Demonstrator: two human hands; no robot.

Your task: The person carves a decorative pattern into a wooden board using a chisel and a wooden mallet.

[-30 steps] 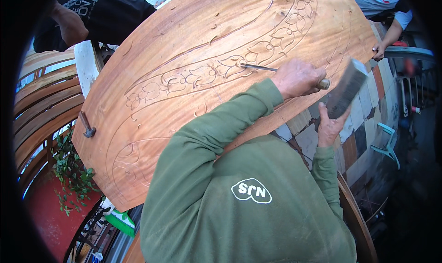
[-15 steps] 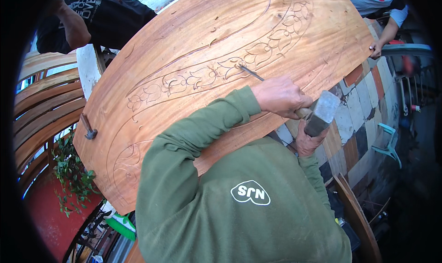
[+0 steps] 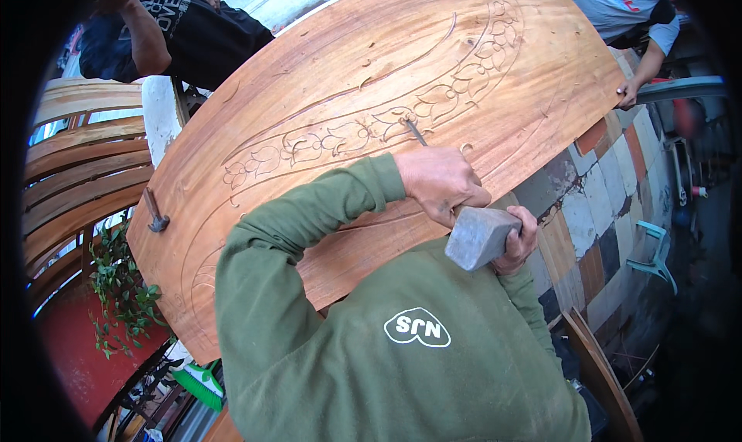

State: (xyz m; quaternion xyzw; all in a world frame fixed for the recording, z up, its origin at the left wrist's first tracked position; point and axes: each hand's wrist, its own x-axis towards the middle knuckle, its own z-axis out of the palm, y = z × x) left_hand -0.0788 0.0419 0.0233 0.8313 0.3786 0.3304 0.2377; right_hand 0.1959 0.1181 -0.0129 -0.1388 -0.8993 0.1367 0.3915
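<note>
My left hand (image 3: 439,180) is closed around a wood chisel (image 3: 416,131). The chisel's thin blade slants up to a carved flower on a broad, curved wooden panel (image 3: 309,63). A band of leaf and flower carving (image 3: 340,136) runs along the panel. Close below the left hand, my right hand (image 3: 519,241) grips a mallet (image 3: 481,237) with a grey block head. Its head covers the butt of the chisel, so whether the two touch cannot be seen. Curled wood shavings (image 3: 465,147) lie on the panel.
A small hammer (image 3: 157,211) lies at the panel's left end. One person in a dark shirt (image 3: 182,28) is at the far left; another at the far right has a hand (image 3: 627,95) on the panel's edge. Beyond are a slatted bench (image 3: 85,163), a plant (image 3: 120,295) and patchwork tiles (image 3: 591,179).
The mallet and my right hand have come left and lower, and the mallet head has turned. My left hand has shifted left with the chisel, which now stands steeper in the picture.
</note>
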